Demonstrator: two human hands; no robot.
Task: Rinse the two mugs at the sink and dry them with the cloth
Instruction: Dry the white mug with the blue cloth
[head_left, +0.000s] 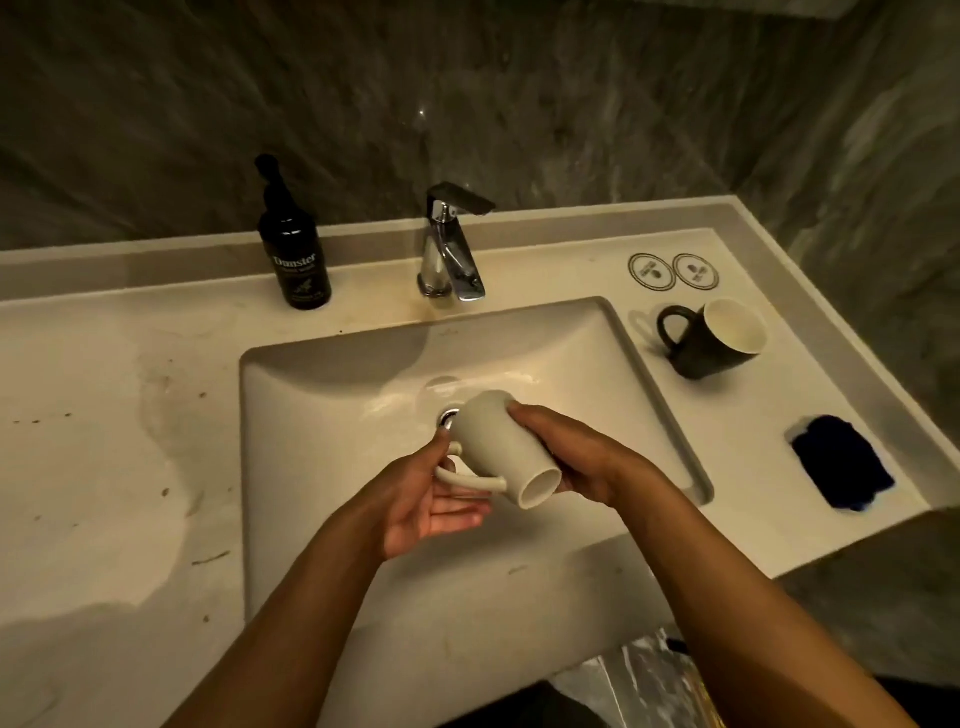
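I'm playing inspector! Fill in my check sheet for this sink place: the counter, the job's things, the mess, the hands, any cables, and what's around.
Surface: pale counter, stained and speckled left of the sink.
Job's things: white mug held tilted over the sink; black mug upright on the counter at right; blue cloth lying nearer, at right.
Clutter: dark soap bottle beside the tap; two round coasters.
Hands: left hand at the mug's handle; right hand grips its body.
Cables: nothing seen.
Surroundings: dark marbled wall.
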